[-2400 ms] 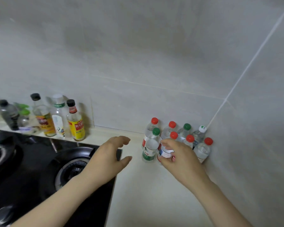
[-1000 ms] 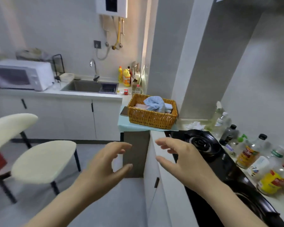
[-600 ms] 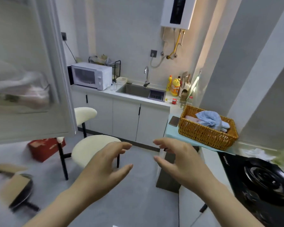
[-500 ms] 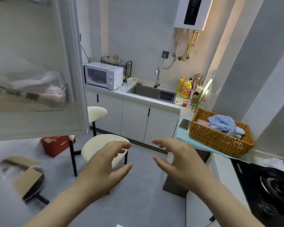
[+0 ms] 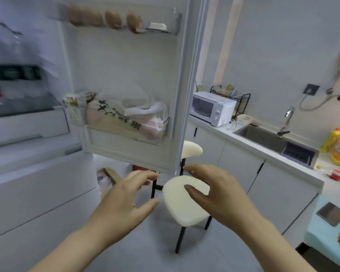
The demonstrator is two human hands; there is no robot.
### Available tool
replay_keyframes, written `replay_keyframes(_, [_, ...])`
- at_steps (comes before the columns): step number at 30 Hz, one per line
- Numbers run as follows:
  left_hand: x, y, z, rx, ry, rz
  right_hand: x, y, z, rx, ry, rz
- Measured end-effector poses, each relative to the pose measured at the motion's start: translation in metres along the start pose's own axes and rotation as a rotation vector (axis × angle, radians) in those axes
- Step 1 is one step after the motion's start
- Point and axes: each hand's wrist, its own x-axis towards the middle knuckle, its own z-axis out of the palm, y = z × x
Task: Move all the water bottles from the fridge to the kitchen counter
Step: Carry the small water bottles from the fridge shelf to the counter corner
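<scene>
The fridge (image 5: 28, 173) filled the left of the view, where moments earlier there had been only the tiled corner of the bench and then the open kitchen; the person had turned away from the stove side and come to face it. Its door (image 5: 126, 65) stood swung wide, with a printed bag (image 5: 126, 118) slumped in the lower door rack and round brownish items in the top one. The inner shelf (image 5: 22, 107) was smeared by motion; dark shapes sat on it, but whether any were water bottles could not be told. No bottle showed plainly anywhere in this view; the ones seen earlier had been grouped in the corner of the bench by the wall.

The far bench (image 5: 222, 128) with its sink (image 5: 263, 138) and microwave (image 5: 212, 107) lay to the right, and a cream stool (image 5: 185, 205) stood below the door.

The left hand (image 5: 124, 203) and right hand (image 5: 222, 197) were both raised and empty, fingers (image 5: 143, 176) wide and loosely bent, as in the earlier views. That suggested one delivery was finished and the next fetch was beginning: reach into the fridge for whatever bottles remained.
</scene>
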Motion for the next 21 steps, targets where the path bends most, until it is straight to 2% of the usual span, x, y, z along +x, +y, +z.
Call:
replay_keyframes(11, [-0.028,-0.025,-0.051,0.112,0.199,-0.202,0.068,-0.044,0.039,0.097,-0.126,-0.294])
replay_keyframes(15, [-0.039,-0.045,-0.079,0.143,0.238,-0.284,0.096,-0.075,0.054,0.1,-0.115,-0.368])
replay_keyframes(21, [-0.037,-0.086,-0.131,0.181,0.312,-0.306,0.141,-0.13,0.085,0.077,-0.085,-0.437])
